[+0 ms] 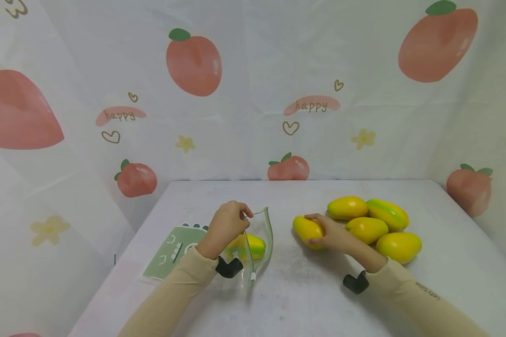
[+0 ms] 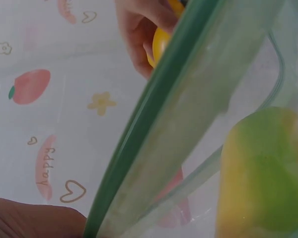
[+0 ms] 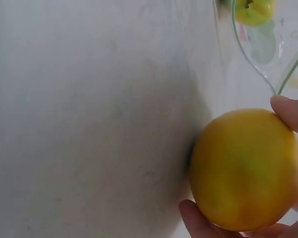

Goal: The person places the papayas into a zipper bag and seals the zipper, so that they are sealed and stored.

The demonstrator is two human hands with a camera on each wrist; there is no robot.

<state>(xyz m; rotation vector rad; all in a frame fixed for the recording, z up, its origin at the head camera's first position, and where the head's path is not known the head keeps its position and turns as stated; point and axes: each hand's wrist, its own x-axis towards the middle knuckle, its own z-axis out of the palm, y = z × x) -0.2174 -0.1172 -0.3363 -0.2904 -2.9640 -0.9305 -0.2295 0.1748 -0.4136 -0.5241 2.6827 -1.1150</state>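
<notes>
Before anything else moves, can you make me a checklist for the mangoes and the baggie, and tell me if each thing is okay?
1. Is the left hand gripping the bag? Ok: it pinches the top edge.
2. Is the bag open? Ok: its two edges stand apart.
3. Does the right hand have the held mango? Ok: it grips it from both sides.
4. Is the held mango over the opening? Not ok: it is off to the right of the bag.
5. Is the held mango lifted clear of the table? Cannot tell.
6. Is the inside mango in the bag? Ok: it shows there.
</notes>
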